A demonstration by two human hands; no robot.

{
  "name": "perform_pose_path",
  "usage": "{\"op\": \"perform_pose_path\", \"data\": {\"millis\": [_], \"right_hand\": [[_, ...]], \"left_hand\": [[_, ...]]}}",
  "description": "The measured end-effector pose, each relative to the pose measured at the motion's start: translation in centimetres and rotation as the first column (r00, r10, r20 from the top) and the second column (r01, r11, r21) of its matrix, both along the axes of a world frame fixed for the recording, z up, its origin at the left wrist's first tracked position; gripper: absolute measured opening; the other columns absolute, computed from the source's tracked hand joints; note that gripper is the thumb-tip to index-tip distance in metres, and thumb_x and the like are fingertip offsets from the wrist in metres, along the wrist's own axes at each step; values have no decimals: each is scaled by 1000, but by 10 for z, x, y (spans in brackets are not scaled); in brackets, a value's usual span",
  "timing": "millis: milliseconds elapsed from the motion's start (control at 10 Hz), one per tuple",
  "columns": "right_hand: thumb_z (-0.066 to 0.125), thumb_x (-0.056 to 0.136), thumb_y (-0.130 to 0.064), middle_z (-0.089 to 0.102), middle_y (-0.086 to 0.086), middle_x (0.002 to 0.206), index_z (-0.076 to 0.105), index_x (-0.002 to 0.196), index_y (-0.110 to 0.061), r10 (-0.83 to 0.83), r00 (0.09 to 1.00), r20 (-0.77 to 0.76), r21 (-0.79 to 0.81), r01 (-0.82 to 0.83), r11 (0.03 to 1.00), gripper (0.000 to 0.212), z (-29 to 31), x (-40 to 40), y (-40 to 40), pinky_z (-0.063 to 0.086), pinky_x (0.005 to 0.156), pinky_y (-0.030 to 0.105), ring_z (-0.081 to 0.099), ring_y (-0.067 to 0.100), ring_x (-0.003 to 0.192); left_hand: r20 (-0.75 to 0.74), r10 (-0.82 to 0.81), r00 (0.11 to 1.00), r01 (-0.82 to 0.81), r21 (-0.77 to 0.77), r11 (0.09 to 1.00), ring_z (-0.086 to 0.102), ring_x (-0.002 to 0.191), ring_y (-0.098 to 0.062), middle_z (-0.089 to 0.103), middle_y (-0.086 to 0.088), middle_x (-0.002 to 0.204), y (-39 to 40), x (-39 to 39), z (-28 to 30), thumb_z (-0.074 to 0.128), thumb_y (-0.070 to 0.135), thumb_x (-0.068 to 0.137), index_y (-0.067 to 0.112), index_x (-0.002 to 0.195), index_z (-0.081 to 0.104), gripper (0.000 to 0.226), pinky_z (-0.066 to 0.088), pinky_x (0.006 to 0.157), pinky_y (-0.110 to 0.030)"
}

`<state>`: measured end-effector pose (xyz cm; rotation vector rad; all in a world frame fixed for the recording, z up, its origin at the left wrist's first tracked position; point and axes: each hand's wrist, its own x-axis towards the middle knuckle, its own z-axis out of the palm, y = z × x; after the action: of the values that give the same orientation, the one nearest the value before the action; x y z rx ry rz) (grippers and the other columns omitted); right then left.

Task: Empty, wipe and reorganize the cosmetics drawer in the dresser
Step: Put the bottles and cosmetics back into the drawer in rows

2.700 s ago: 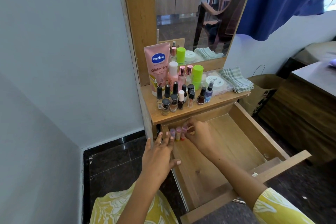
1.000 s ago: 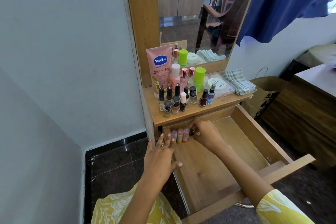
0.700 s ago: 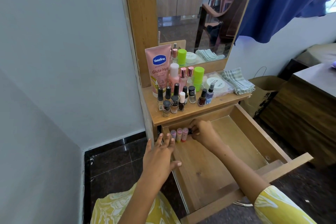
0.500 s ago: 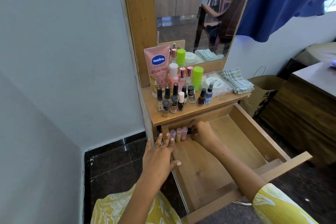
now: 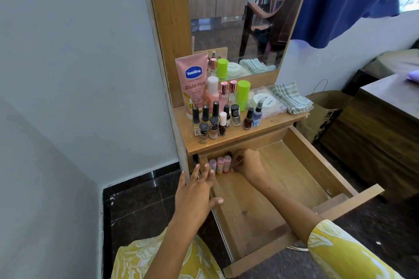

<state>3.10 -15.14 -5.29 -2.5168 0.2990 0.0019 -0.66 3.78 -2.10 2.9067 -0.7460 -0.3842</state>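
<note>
One pink tube (image 5: 192,84) reads "Vaseline" ("Gluta-Hya" below).

Soft daylight fills the room, even and fairly bright, strongest at the upper right where a pale window strip (image 5: 408,0) beside the blue curtain (image 5: 353,0) is blown out. The grey wall (image 5: 74,63) is evenly lit. Shadows stay faint; the deepest sits under the table's (image 5: 231,140) front lip, across the back of the open drawer (image 5: 294,165). The black floor tiles (image 5: 140,199) carry a small white glint. The wide lens bends straight lines at the edges, and the yellow sleeve (image 5: 340,253) near the bottom is slightly soft.
</note>
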Motion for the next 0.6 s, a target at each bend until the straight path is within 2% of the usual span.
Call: {"op": "perform_pose_path", "data": {"millis": [100,300,500,600], "right_hand": [[75,71,0,69,7,91,70,93,-6,9,1000,19,26,-9,1000,24,-2,0,0,54,76,28,65,19,86],[73,75,-5,69,5,91,70,92,-9,15,1000,-8,23,-15,1000,18,-5,4,-2,53,78,28,64,16,87],[71,74,0,68,2,90,68,84,-11,-7,1000,-5,55,7,998,15,-4,7,-7,40,69,16,55,8,78],[70,74,2,69,6,89,70,90,-8,31,999,-6,76,-31,997,19,-5,7,-7,42,60,8,54,6,71]], "left_hand": [[-7,-2,1000,2,12,1000,-10,145,-18,-5,3,159,0,1,0,43,53,93,25,151,5,75,-6,115,-46],[-11,-2,1000,2,10,1000,-10,145,-18,-4,3,159,0,0,1,43,53,93,25,151,5,75,-5,115,-46],[-6,0,1000,0,5,1000,-10,145,-18,-4,3,159,0,0,2,43,52,93,25,151,5,74,-6,115,-45],[-5,-4,1000,4,2,1000,-10,145,-18,-4,3,159,0,0,2,43,52,93,25,151,6,74,-6,115,-45]]}}
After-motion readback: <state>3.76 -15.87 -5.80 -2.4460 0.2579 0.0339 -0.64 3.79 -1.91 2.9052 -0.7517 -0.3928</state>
